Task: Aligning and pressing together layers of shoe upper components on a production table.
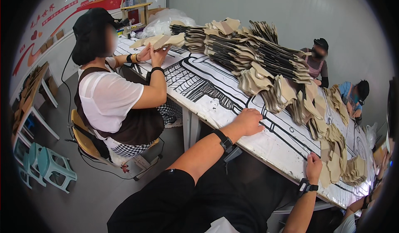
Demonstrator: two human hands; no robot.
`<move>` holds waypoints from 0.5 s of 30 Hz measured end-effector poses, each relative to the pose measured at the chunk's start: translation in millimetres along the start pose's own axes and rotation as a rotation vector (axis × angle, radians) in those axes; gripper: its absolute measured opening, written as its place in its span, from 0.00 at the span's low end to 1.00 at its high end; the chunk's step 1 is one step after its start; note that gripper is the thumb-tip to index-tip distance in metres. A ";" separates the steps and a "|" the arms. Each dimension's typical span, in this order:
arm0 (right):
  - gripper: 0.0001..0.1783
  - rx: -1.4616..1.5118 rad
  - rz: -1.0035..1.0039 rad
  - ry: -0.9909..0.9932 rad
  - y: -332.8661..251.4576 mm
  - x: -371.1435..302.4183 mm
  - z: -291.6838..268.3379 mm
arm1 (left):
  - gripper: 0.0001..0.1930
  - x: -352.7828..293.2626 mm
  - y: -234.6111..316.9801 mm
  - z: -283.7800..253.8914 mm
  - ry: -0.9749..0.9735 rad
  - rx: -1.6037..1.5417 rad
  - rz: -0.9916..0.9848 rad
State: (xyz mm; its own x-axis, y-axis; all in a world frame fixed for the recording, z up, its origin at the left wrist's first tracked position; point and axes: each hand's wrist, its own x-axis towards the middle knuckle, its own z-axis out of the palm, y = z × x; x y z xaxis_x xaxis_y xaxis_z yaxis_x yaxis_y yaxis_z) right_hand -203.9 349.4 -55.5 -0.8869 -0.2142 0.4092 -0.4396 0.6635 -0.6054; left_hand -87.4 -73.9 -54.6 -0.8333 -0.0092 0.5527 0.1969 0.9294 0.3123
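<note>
My left hand (pixel 248 122) rests on the table's near edge, its fingers curled in with nothing seen in them. Farther right, my right hand (pixel 314 166) lies on the same edge, closed into a loose fist. Close to the right hand are flat tan cut-out pieces (pixel 329 171), overlapping one another; I see no grip on them. Beyond the left hand, a fanned stack of tan pieces (pixel 275 95) lies on the table (pixel 216 108). Its white cover carries black line drawings.
A large heap of tan and black layered pieces (pixel 249 45) fills the far side. On the left, a seated co-worker (pixel 114 95) holds a tan piece (pixel 160 40) in both hands. Two more people sit across at the right. Green stools (pixel 56 166) stand on the floor.
</note>
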 end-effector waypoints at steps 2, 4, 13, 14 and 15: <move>0.15 0.029 0.004 -0.005 -2.0 -0.8 0.1 | 0.20 0.6 0.3 -0.3 -0.012 0.004 -0.009; 0.15 0.016 -0.002 -0.002 -0.8 -0.4 0.1 | 0.20 0.4 0.2 0.1 -0.025 0.008 -0.018; 0.15 -0.028 -0.039 0.008 5.8 -0.4 -2.4 | 0.20 0.3 2.9 0.1 -0.005 0.026 0.001; 0.15 -0.047 -0.058 0.028 11.5 -2.7 -7.1 | 0.20 3.1 5.2 1.7 0.009 0.006 0.022; 0.16 -0.068 -0.057 0.047 12.5 -4.3 -9.2 | 0.20 7.1 8.5 5.4 0.017 -0.021 0.051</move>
State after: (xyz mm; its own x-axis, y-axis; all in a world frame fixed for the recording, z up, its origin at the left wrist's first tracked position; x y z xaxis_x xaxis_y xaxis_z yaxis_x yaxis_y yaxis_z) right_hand -204.3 365.2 -58.6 -0.8522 -0.2207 0.4743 -0.4774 0.6988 -0.5327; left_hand -94.4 -64.0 -52.3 -0.8127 0.0317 0.5818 0.2500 0.9209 0.2990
